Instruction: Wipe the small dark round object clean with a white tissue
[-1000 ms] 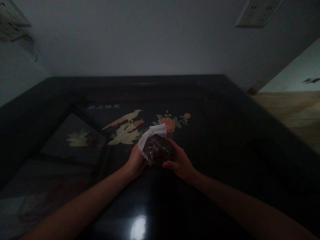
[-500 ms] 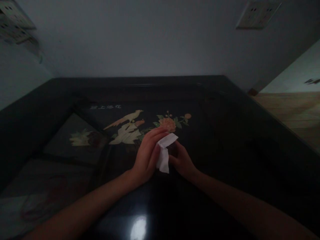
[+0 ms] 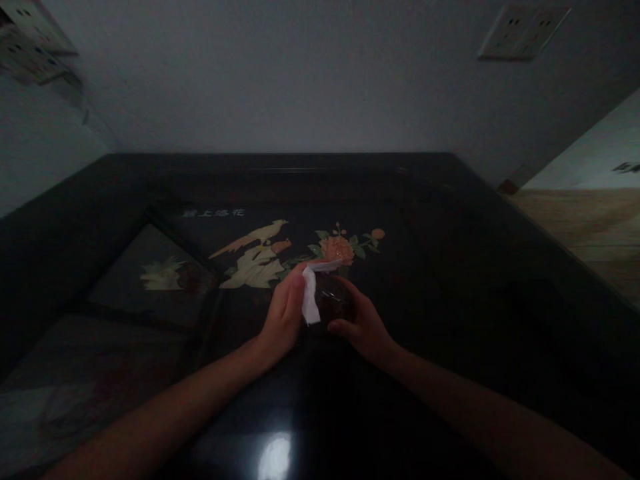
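Both of my hands meet over the middle of a glossy black tabletop with a bird-and-flower inlay. My left hand is closed on a white paper tissue, pressing it against the left side of a dark, shiny, rounded object. My right hand grips that object from the right, thumb at the near side and fingers mostly hidden behind it. The object's exact kind is too dark to make out. A strip of the tissue hangs down over its left part.
Beyond the table's far edge rises a pale wall with a double socket at upper right and more sockets at upper left. Wooden floor shows past the right edge. Light reflects off the tabletop near me.
My left hand and the tissue have shifted left, off the object's front. More of the dark rounded object now shows between my hands.
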The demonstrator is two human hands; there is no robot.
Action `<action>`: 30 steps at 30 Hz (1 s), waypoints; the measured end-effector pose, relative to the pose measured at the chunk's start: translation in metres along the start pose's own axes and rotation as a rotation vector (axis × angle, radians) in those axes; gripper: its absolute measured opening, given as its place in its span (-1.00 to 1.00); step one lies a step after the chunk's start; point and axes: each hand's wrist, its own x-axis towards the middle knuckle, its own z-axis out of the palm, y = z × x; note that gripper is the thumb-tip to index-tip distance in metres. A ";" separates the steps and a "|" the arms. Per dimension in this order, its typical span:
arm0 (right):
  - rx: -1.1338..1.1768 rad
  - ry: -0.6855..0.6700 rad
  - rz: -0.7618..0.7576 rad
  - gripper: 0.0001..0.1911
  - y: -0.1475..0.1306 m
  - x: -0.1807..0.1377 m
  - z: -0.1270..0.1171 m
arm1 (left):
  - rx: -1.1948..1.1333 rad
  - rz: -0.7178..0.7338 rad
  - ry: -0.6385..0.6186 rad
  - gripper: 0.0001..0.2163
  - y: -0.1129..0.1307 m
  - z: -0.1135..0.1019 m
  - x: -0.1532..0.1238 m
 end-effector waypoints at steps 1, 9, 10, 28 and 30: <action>-0.017 0.011 0.001 -0.23 0.000 0.000 0.001 | 0.091 0.133 -0.031 -0.59 0.001 -0.001 -0.001; -0.116 0.025 -0.046 -0.43 -0.001 -0.003 0.003 | 0.477 0.691 -0.146 -0.73 0.009 -0.006 0.001; -0.106 0.025 -0.043 -0.42 0.000 -0.003 0.002 | 0.446 0.660 -0.140 -0.74 0.010 -0.005 0.002; -0.020 0.013 -0.032 -0.25 0.000 -0.001 0.001 | 0.077 0.036 -0.016 -0.66 0.013 0.000 0.001; -0.043 0.021 -0.021 -0.37 0.000 -0.001 0.002 | 0.267 0.295 -0.096 -0.70 0.018 -0.003 0.001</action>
